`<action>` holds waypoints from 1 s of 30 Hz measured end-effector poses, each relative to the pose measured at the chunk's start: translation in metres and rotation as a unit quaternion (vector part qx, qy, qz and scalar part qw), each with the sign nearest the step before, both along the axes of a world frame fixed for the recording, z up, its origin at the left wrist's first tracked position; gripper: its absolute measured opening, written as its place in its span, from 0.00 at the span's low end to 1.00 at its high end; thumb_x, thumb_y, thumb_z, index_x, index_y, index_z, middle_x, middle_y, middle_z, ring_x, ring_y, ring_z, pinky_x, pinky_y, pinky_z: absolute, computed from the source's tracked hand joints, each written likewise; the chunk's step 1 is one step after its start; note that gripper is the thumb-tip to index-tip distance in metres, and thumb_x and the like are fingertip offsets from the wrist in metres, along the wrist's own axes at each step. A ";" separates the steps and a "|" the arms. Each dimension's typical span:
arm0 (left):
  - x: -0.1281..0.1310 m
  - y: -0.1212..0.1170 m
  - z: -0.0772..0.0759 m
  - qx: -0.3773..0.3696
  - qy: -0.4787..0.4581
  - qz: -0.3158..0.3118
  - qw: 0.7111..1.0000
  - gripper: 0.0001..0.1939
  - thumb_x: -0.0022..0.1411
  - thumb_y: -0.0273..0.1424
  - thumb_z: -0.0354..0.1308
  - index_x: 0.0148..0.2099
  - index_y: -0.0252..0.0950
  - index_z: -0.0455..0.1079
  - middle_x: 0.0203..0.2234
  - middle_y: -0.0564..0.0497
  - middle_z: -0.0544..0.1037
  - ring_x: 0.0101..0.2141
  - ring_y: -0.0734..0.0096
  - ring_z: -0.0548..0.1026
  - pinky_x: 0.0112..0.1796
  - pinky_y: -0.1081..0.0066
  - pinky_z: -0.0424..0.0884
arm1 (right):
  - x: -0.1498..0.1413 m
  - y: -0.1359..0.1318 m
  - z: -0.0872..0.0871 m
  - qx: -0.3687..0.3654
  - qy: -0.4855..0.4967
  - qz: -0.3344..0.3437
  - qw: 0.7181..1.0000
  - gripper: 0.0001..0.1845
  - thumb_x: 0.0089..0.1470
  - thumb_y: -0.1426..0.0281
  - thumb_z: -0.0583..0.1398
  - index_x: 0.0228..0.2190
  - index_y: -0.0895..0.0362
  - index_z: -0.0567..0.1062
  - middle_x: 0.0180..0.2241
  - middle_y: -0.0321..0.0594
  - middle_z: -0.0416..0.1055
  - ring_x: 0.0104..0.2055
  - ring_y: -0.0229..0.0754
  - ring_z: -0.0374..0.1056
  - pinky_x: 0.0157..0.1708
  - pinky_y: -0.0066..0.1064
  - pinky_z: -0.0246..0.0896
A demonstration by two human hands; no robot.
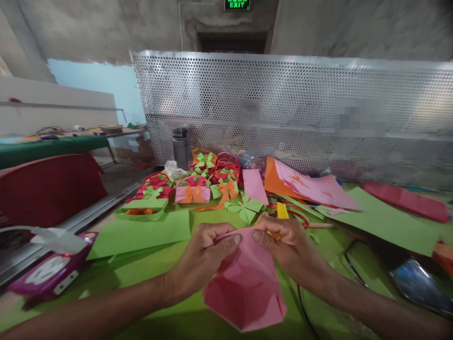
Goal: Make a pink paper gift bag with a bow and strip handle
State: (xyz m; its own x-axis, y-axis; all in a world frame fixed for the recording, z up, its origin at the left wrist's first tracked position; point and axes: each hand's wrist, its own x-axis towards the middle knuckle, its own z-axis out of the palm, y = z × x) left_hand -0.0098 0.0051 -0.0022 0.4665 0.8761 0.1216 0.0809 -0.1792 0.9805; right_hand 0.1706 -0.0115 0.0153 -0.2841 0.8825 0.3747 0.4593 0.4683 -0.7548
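Note:
A folded piece of pink paper [247,283], shaped like a small open bag or pouch, hangs between my hands above the green tabletop. My left hand [210,255] pinches its top edge between thumb and fingers. Close beside it, my right hand [286,245] pinches the same edge, thumb on top. The lower part of the paper spreads wide and shows creases. Just beyond my hands lies a green paper bow [245,208]. Behind it stand several small paper bags with bows, among them a pink bag with an orange bow [193,192].
Green paper sheets [141,233] lie at left, near a purple box [53,274] with a white cable. Pink and orange sheets [311,186] lie right of centre. A phone [421,283] rests at far right. A dark bottle [180,148] stands before a perforated metal partition [290,94].

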 end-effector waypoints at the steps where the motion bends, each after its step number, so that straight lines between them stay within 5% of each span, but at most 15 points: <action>1: 0.000 0.000 0.000 -0.003 -0.001 -0.002 1.000 0.19 0.58 0.40 0.52 0.21 0.33 0.58 0.14 0.58 0.58 0.17 0.82 0.55 0.18 0.77 0.50 | 0.000 0.000 0.000 -0.001 0.000 -0.002 1.000 0.15 0.54 0.68 0.53 0.18 0.57 0.63 0.18 0.30 0.57 0.23 0.33 0.54 0.24 0.26 0.48; 23: 0.001 -0.001 0.000 0.023 0.047 -0.014 0.999 0.18 0.59 0.41 0.50 0.22 0.34 0.58 0.14 0.59 0.56 0.17 0.81 0.54 0.18 0.77 0.50 | -0.003 0.004 -0.010 -0.019 0.004 0.004 1.000 0.11 0.50 0.70 0.55 0.18 0.57 0.65 0.17 0.30 0.57 0.22 0.33 0.53 0.22 0.26 0.48; 30: 0.002 0.000 -0.002 0.083 0.071 -0.015 0.994 0.17 0.60 0.37 0.49 0.22 0.34 0.58 0.15 0.57 0.58 0.18 0.80 0.56 0.19 0.78 0.51 | -0.006 0.002 -0.011 -0.046 -0.004 -0.004 0.999 0.09 0.47 0.72 0.56 0.18 0.58 0.66 0.17 0.30 0.57 0.22 0.33 0.53 0.22 0.26 0.47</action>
State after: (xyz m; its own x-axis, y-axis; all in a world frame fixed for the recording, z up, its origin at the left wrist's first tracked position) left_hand -0.0083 0.0052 -0.0045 0.5144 0.8352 0.1944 0.2080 -0.3415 0.9166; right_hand 0.1642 -0.0091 0.0045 -0.2787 0.9156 0.2899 0.4690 0.3932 -0.7909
